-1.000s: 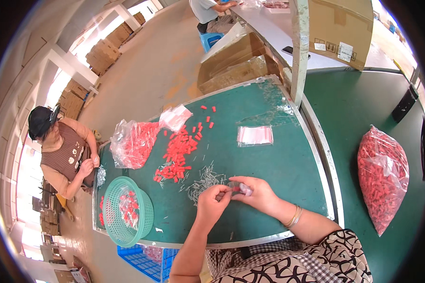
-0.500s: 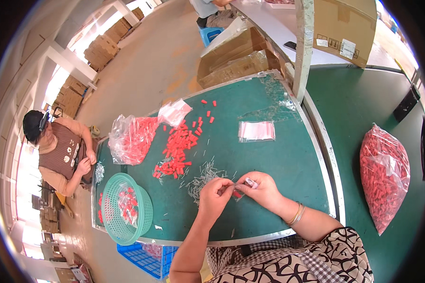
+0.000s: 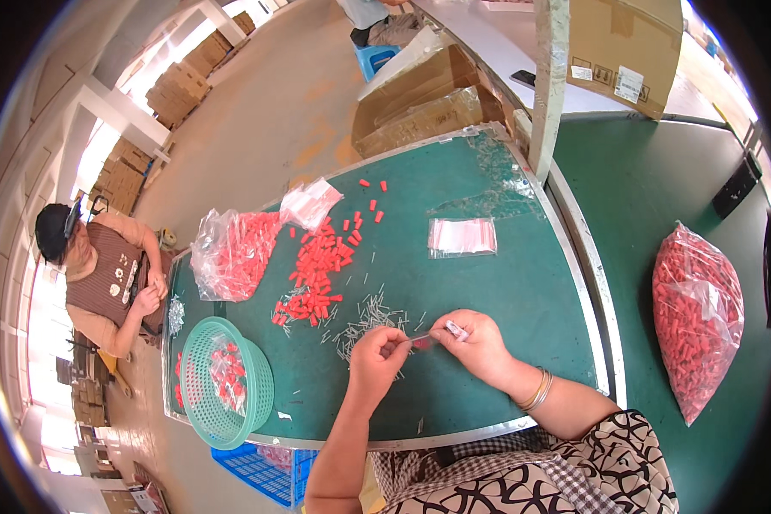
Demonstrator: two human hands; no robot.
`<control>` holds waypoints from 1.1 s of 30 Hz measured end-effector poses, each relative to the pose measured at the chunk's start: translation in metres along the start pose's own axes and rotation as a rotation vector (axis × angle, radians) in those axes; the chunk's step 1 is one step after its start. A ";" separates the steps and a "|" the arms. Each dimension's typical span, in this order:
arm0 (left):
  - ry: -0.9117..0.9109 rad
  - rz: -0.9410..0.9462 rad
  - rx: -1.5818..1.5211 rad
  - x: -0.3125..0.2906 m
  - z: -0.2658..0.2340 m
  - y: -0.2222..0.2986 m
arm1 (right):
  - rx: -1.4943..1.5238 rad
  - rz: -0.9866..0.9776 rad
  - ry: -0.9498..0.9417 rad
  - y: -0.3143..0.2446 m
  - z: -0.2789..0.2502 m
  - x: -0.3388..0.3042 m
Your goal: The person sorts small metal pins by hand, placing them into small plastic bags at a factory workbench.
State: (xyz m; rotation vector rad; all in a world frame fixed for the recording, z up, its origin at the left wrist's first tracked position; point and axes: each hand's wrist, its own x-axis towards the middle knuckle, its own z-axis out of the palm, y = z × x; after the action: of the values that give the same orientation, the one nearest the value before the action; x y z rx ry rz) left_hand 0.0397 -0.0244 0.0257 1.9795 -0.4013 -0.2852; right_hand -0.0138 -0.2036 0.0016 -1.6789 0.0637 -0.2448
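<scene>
My left hand [image 3: 375, 353] and my right hand [image 3: 478, 344] are both closed over the green table near its front edge. Between them stretches a small clear plastic bag [image 3: 423, 342] with something red in it, pinched at either side. A whitish object [image 3: 457, 331] shows at my right thumb; its kind is unclear. Just beyond my left hand lies a heap of thin metal pins [image 3: 370, 319]. Farther back is a pile of red plastic caps [image 3: 319, 267]. A flat stack of small clear bags [image 3: 462, 237] rests beyond my right hand.
A green mesh basket [image 3: 264, 385] holding filled bags stands at the left. Bags of red caps lie at the back left [image 3: 238, 248] and far right [image 3: 698, 317]. A metal post [image 3: 550, 94] rises at the table's corner. Another person [image 3: 111, 265] works across on the left.
My left hand has shifted slightly left, away from my right hand, and the small bag between them is more stretched out. The view has shifted a little.
</scene>
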 end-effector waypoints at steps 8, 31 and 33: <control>0.024 0.017 -0.006 -0.012 -0.004 -0.004 | 0.033 0.135 -0.093 -0.008 0.002 -0.004; 0.193 0.140 0.083 -0.030 0.036 0.001 | 1.192 0.420 -0.528 0.031 0.018 -0.005; 0.168 0.142 0.048 -0.024 0.046 -0.010 | 1.180 0.378 -0.537 0.034 0.014 -0.005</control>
State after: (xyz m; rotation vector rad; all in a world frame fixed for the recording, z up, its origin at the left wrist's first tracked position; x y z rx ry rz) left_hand 0.0021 -0.0490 -0.0021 1.9932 -0.4410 -0.0190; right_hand -0.0125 -0.1928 -0.0336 -0.4897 -0.1450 0.4077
